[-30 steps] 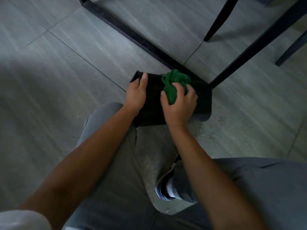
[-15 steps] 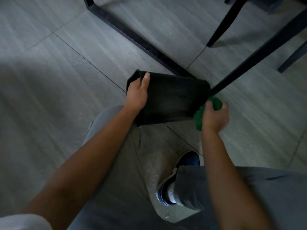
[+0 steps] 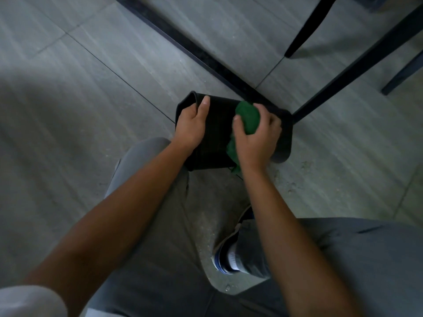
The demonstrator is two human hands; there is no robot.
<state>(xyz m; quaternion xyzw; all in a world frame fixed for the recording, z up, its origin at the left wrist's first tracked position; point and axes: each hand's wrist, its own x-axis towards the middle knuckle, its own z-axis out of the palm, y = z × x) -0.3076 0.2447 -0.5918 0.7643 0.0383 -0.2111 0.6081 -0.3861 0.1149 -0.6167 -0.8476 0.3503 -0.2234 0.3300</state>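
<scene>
A black bin [image 3: 218, 133] lies tipped on its side above the grey tiled floor, its open rim to the left. My left hand [image 3: 191, 126] grips that rim, thumb on the outer wall and fingers curled inside. My right hand [image 3: 256, 138] holds a crumpled green cloth [image 3: 248, 117] and presses it against the bin's upper wall near the middle. A loose end of the cloth hangs below my right wrist.
Black metal furniture legs [image 3: 206, 58] cross the floor just behind the bin, and more legs [image 3: 304, 35] stand at the upper right. My knees in grey trousers [image 3: 148, 225] fill the lower frame, with a shoe [image 3: 229, 259] between them. Grit lies on the tiles [image 3: 297, 177] at right.
My right hand with the green cloth has moved from the bin's right end back onto its upper wall. My left hand has kept its hold on the rim.
</scene>
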